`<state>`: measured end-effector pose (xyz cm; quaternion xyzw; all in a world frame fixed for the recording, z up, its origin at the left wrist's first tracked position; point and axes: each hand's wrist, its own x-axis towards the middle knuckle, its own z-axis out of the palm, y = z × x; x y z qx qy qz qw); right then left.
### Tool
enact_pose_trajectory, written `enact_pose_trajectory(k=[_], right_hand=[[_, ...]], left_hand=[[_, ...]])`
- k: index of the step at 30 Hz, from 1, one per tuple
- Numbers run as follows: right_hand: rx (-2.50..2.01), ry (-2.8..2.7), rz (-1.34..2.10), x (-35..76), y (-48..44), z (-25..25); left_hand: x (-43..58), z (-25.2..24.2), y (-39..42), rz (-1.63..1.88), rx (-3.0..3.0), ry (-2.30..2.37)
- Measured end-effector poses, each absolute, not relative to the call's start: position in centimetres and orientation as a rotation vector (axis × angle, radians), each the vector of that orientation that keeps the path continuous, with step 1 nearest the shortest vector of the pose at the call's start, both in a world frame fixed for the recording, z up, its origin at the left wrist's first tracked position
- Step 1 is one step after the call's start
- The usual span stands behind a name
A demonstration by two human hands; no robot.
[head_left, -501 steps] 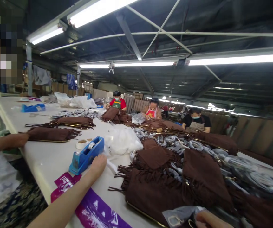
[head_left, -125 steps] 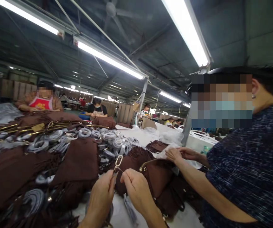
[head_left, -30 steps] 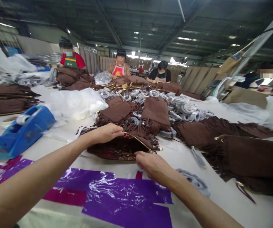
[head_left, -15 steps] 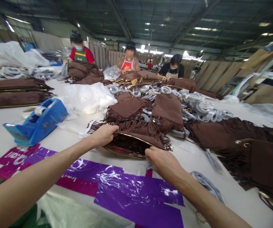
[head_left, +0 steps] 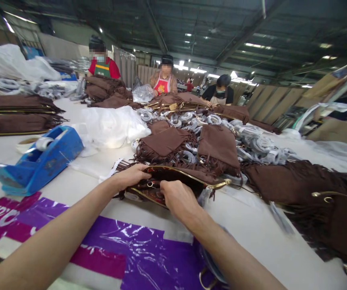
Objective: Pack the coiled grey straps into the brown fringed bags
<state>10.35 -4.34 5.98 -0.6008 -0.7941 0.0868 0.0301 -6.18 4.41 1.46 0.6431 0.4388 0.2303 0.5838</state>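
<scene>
One white table (head_left: 258, 219), widest thing there; three people (head_left: 104, 69) sat across it. One purple plastic sheet (head_left: 149, 257) lay along my near edge. One brown fringed bag (head_left: 173, 173) in my hands, at mid-table just past the sheet: long axis left to right, right end angled slightly toward me, unzipped mouth gaping up and my way. Two brown pouches (head_left: 164, 141) lay just beyond it, among coiled straps (head_left: 259, 139) too heaped to count. One blue tape dispenser (head_left: 57, 157) stood to the left. Two hands of mine: left hand (head_left: 134, 177) pinched the rim at the bag's left end; right hand (head_left: 181, 201) was in the mouth, fingertips hidden, couldn't tell if they gripped anything. One loose tape roll (head_left: 24, 146) beside the dispenser. One gold zip end (head_left: 221, 184), pointing right. One gold ring (head_left: 150, 184) showed between my hands.
</scene>
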Motion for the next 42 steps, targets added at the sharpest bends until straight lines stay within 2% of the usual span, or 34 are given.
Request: enact_pose_trajectory(k=[5,12,16,23,29,35,42], right_hand=[[-1.613,-2.242,0.467,11.6,-3.0,2.6],[-1.669,-2.197,0.488,10.5,-2.6,3.1],[-1.561,-2.166,0.440,9.7,-1.7,3.0],[-1.388,-2.064,0.563,9.0,-1.2,2.7],[-1.408,-2.072,0.527,8.2,-1.6,2.7],[-1.286,-2.063,0.202,8.6,-2.5,4.5],[-1.172,-1.841,0.375,10.7,-1.9,6.9]], left_hand=[[-6.3,0.9,5.0,0.576,1.351,1.028],[-6.2,0.5,5.5,0.606,1.289,1.033],[-6.2,0.6,5.2,0.603,1.285,1.014],[-6.2,1.3,4.3,0.645,1.319,1.008],[-6.1,0.4,4.4,0.701,1.384,1.047],[-5.9,0.7,4.1,0.814,1.626,1.034],[-5.2,4.6,0.6,1.392,1.993,0.851]])
